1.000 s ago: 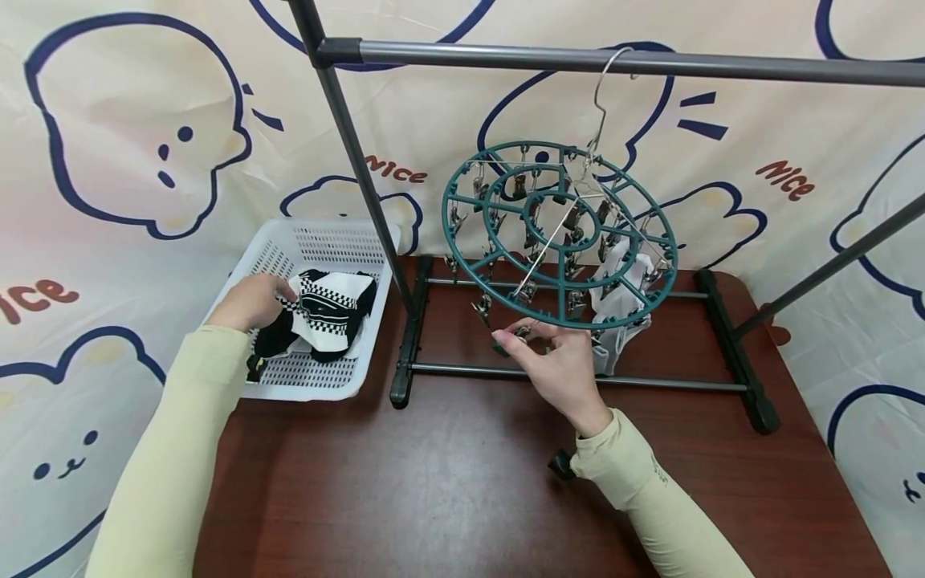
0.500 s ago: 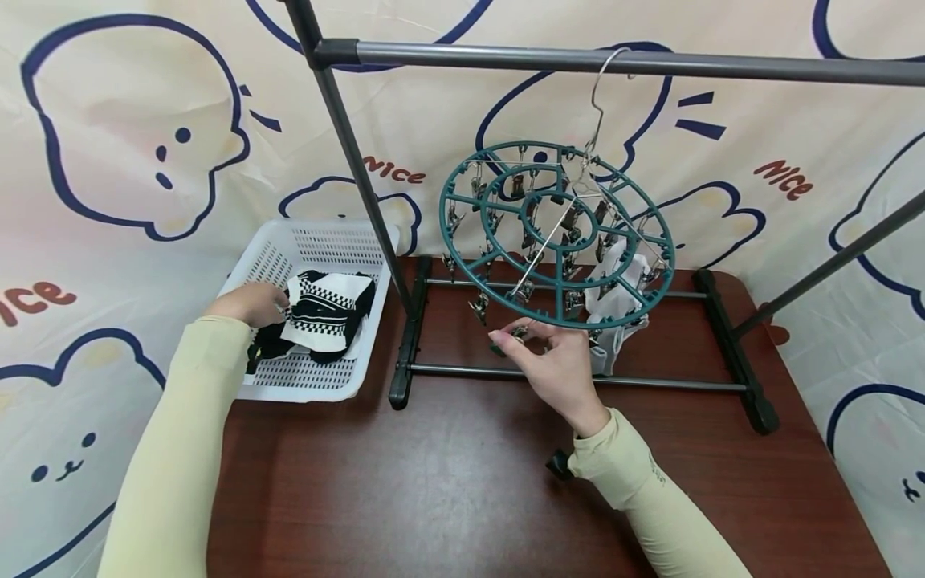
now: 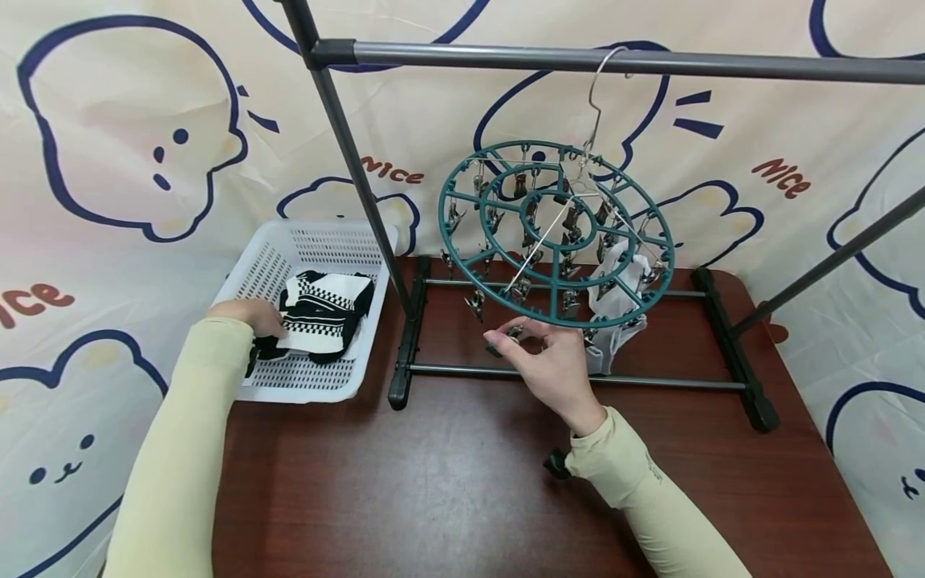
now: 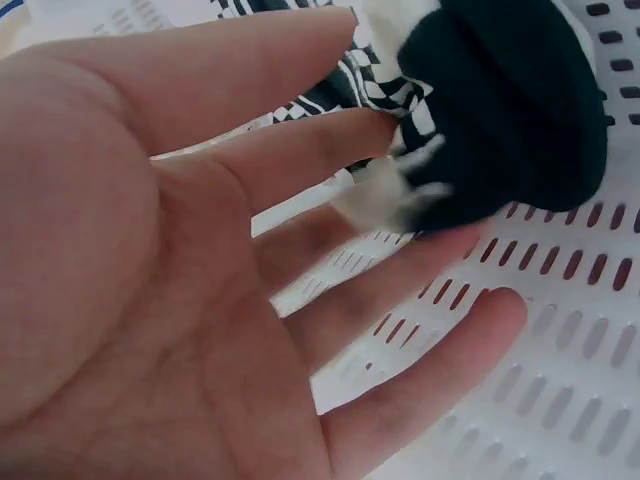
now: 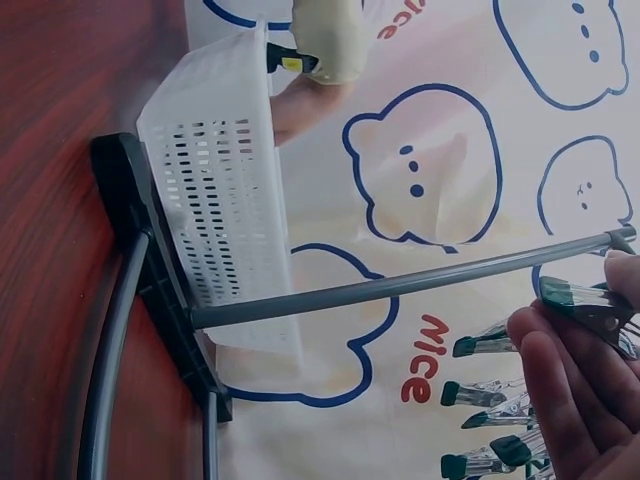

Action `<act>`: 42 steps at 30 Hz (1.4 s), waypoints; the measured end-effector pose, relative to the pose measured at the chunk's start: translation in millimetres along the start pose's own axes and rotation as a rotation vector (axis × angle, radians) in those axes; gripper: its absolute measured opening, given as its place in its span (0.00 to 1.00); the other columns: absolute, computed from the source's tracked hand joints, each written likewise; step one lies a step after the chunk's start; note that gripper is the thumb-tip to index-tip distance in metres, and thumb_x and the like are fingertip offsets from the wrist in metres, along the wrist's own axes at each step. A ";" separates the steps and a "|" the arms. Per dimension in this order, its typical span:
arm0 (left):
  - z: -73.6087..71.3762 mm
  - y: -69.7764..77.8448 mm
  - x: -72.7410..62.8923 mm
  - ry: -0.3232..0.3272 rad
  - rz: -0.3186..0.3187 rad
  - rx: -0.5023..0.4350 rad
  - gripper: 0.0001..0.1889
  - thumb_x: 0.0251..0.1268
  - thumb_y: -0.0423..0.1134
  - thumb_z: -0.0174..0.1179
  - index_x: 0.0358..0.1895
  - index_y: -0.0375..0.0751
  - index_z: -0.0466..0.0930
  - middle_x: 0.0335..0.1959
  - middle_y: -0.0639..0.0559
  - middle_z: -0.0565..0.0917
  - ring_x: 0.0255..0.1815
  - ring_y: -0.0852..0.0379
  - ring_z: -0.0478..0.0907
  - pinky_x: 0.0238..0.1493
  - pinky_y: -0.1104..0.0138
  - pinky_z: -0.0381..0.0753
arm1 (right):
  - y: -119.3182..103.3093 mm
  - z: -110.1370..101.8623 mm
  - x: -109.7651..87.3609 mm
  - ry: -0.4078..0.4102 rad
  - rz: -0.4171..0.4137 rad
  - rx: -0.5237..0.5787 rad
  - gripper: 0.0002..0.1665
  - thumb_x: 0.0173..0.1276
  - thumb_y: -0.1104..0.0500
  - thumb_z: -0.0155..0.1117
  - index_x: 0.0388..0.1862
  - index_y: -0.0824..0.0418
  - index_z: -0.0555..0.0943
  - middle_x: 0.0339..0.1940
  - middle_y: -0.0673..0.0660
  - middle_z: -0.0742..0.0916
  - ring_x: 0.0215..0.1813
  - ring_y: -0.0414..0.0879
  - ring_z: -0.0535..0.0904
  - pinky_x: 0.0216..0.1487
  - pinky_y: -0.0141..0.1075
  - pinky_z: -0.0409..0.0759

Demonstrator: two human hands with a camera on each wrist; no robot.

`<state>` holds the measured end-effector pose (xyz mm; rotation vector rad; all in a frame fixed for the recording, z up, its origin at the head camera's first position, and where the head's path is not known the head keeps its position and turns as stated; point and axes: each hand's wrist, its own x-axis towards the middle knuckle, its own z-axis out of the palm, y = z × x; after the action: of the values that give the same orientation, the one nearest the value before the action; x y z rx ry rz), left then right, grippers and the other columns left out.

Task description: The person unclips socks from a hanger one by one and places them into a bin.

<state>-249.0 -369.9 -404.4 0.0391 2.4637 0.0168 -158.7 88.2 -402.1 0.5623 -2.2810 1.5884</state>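
Observation:
My left hand (image 3: 253,316) reaches into the white basket (image 3: 299,393), by the black-and-white patterned socks (image 3: 321,313). In the left wrist view the fingers of this left hand (image 4: 200,240) are spread and nearly straight, and the index and middle fingertips meet the dark sock (image 4: 500,110); part of those tips is hidden or blurred. Under the near rim of the round green drying hanger (image 3: 556,277), my right hand (image 3: 552,361) pinches a metal clip (image 5: 585,298) with green tips between thumb and fingers. A light grey-white garment (image 3: 614,301) hangs from the hanger's right side.
A dark metal rack stands on the brown table (image 3: 405,490), its top bar (image 3: 491,56) carrying the hanger's hook (image 3: 596,96). A slanted post (image 3: 354,152) rises beside the basket. Several other clips (image 5: 490,390) dangle near the right hand. A printed cloth (image 3: 130,265) hangs behind.
My left hand has shifted slightly down and in toward the socks, and the socks have moved a little. My right hand keeps its pinch on the clip under the hanger.

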 end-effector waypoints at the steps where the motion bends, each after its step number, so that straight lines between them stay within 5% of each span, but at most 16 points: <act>1: 0.7 0.6 0.2 0.008 -0.007 -0.004 0.27 0.73 0.44 0.57 0.64 0.23 0.76 0.67 0.22 0.71 0.65 0.28 0.73 0.68 0.37 0.69 | -0.4 0.2 0.2 -0.003 -0.002 0.002 0.05 0.64 0.56 0.78 0.34 0.56 0.91 0.24 0.49 0.90 0.22 0.40 0.73 0.23 0.35 0.67; 5: 3.0 2.1 2.1 0.007 -0.002 0.031 0.27 0.74 0.43 0.56 0.66 0.24 0.75 0.73 0.20 0.63 0.73 0.22 0.63 0.72 0.37 0.66 | -2.0 0.7 0.9 -0.016 -0.008 0.017 0.04 0.64 0.58 0.78 0.34 0.57 0.90 0.26 0.50 0.91 0.23 0.39 0.76 0.25 0.33 0.71; 10: 4.9 -0.3 4.2 -0.033 -0.036 -0.015 0.29 0.75 0.45 0.54 0.68 0.23 0.71 0.69 0.23 0.72 0.69 0.25 0.69 0.69 0.37 0.68 | -3.1 0.4 0.6 -0.029 -0.004 0.020 0.05 0.65 0.58 0.78 0.34 0.58 0.90 0.27 0.50 0.91 0.25 0.39 0.79 0.26 0.33 0.74; 16: 8.8 0.1 4.2 -0.022 -0.105 -0.102 0.31 0.74 0.46 0.57 0.70 0.25 0.70 0.68 0.23 0.72 0.68 0.27 0.70 0.70 0.37 0.68 | -3.4 0.2 -0.6 -0.040 0.004 0.014 0.04 0.65 0.58 0.77 0.34 0.58 0.90 0.27 0.50 0.91 0.25 0.39 0.80 0.27 0.33 0.76; 25: 12.1 8.5 -1.4 0.015 -0.082 -0.032 0.28 0.75 0.45 0.57 0.65 0.23 0.74 0.63 0.25 0.77 0.61 0.33 0.77 0.66 0.40 0.73 | -4.4 0.1 -2.1 -0.052 0.025 -0.007 0.04 0.66 0.57 0.77 0.35 0.56 0.90 0.24 0.49 0.89 0.25 0.39 0.81 0.28 0.33 0.78; 31: 14.4 13.4 0.4 0.039 -0.127 -0.062 0.28 0.73 0.45 0.60 0.64 0.23 0.74 0.61 0.25 0.78 0.58 0.34 0.77 0.65 0.41 0.74 | -5.1 0.1 -1.6 -0.058 0.020 0.009 0.04 0.66 0.58 0.77 0.35 0.57 0.90 0.25 0.50 0.91 0.26 0.39 0.82 0.29 0.33 0.79; 42: 9.3 6.9 4.2 -0.004 0.004 0.002 0.30 0.74 0.45 0.56 0.66 0.20 0.72 0.65 0.22 0.75 0.62 0.30 0.76 0.66 0.38 0.72 | -5.9 0.3 -1.4 -0.073 0.032 -0.005 0.04 0.67 0.56 0.76 0.36 0.56 0.90 0.27 0.49 0.91 0.27 0.38 0.83 0.31 0.33 0.81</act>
<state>-246.3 -362.9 -414.1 0.0450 2.4598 0.0157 -154.7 86.3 -398.0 0.5948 -2.3576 1.6020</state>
